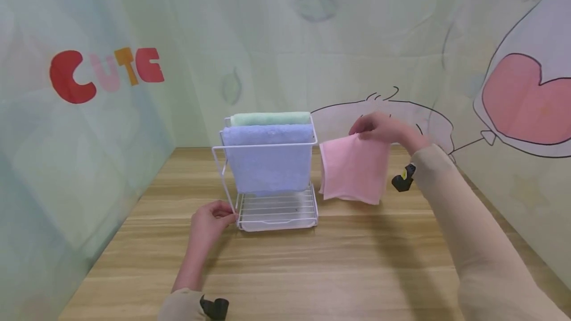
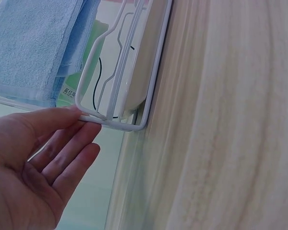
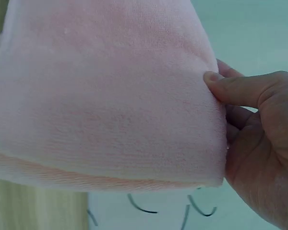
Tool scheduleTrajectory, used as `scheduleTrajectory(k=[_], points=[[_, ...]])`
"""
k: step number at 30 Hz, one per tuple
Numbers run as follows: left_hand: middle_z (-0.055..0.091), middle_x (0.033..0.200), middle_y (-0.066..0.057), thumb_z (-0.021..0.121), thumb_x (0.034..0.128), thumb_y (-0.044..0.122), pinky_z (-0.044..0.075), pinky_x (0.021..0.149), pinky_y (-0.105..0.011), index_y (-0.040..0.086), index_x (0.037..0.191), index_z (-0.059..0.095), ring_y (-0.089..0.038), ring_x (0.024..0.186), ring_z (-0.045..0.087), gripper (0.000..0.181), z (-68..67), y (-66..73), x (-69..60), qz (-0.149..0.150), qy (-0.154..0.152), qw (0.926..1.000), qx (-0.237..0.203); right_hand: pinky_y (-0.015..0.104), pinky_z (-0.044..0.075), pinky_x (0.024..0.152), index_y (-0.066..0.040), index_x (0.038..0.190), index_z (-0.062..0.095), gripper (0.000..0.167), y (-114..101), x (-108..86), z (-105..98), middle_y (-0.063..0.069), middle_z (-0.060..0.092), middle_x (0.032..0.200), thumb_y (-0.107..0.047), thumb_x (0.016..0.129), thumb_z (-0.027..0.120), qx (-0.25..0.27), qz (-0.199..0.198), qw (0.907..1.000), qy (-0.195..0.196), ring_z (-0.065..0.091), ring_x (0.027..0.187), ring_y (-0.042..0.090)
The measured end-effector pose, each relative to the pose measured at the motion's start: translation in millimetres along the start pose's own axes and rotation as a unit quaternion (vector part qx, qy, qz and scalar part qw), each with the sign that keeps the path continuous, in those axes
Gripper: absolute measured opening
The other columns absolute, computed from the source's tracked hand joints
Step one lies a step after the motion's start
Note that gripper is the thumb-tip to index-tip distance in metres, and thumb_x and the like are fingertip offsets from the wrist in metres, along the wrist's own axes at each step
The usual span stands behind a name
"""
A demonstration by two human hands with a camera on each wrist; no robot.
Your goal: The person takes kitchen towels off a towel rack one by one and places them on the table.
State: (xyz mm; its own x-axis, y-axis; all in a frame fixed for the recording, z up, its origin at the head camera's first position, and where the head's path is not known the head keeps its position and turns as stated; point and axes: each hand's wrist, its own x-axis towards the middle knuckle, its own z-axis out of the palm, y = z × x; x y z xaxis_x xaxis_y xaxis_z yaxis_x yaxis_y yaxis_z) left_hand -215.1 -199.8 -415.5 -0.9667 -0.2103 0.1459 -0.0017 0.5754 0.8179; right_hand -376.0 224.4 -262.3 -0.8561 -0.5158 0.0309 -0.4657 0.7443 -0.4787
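Note:
A white wire towel rack (image 1: 280,221) with a tray base stands on the table. Over its back bar hangs a green towel (image 1: 269,119), and a blue towel (image 1: 269,167) drapes over the bar in front of it; the foremost bar is bare. My left hand (image 1: 209,222) pinches the rack's wire frame low at its left front corner, seen closely in the left wrist view (image 2: 48,163). To the right of the rack, my right hand (image 1: 381,127) holds a folded pink towel (image 1: 354,170) by its top edge, thumb on the near face. The towel hangs above the table.
The wood-grain table (image 1: 285,271) runs back to a curtain (image 1: 267,38) printed with cartoon figures and letters. Curtain also borders the left and right sides. Black straps sit at both sleeves.

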Motion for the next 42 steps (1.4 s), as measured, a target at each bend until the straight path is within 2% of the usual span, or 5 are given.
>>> scheduleTrajectory(k=[8,17,29,37,42], points=[[0.077,0.087,-0.012,0.078,0.0798,0.007,0.05,0.064,-0.018,0.002,0.089,0.073,-0.006,0.074,0.067,0.012,1.1,0.2,1.4,0.005,0.0,1.0,0.003,0.049,0.048,0.099,-0.008,0.116,0.068,0.024,34.0,25.3,27.6,0.015,0.068,0.12,-0.005,0.097,0.054,0.022,0.031,0.9987,0.034,0.059,0.11,0.03],[0.077,0.087,-0.012,0.077,0.0799,0.007,0.051,0.065,-0.02,0.002,0.089,0.072,-0.009,0.076,0.067,0.012,0.1,-0.1,-2.7,-0.005,-0.001,1.0,0.008,0.048,0.047,0.099,-0.006,0.117,0.069,0.024,62.5,51.7,53.9,0.017,0.068,0.118,-0.005,0.097,0.055,0.027,0.024,0.9967,0.072,0.058,0.111,0.031],[0.076,0.086,-0.012,0.077,0.0804,0.007,0.05,0.065,-0.019,0.003,0.088,0.073,-0.007,0.074,0.066,0.01,-0.6,2.2,0.0,0.006,0.005,0.9999,0.012,0.049,0.047,0.102,-0.001,0.113,0.069,0.023,73.4,63.6,67.8,0.021,0.069,0.118,0.001,0.096,0.053,0.048,0.014,0.9882,0.145,0.059,0.113,0.035],[0.077,0.086,-0.012,0.077,0.0802,0.008,0.05,0.065,-0.019,0.003,0.088,0.073,-0.007,0.075,0.067,0.01,-1.0,3.4,-1.6,0.002,0.01,0.9999,0.013,0.048,0.048,0.1,-0.003,0.113,0.07,0.022,78.6,64.7,77.2,0.02,0.069,0.118,0.0,0.096,0.056,0.043,0.022,0.9875,0.15,0.059,0.112,0.034],[0.077,0.086,-0.012,0.077,0.08,0.008,0.05,0.064,-0.02,0.003,0.087,0.073,-0.008,0.075,0.067,0.01,-0.9,4.7,-2.7,0.001,0.011,0.9998,0.015,0.05,0.047,0.103,-0.004,0.114,0.07,0.021,81.3,63.4,81.7,0.019,0.07,0.118,-0.005,0.096,0.059,0.028,0.013,0.9913,0.128,0.061,0.114,0.035]])
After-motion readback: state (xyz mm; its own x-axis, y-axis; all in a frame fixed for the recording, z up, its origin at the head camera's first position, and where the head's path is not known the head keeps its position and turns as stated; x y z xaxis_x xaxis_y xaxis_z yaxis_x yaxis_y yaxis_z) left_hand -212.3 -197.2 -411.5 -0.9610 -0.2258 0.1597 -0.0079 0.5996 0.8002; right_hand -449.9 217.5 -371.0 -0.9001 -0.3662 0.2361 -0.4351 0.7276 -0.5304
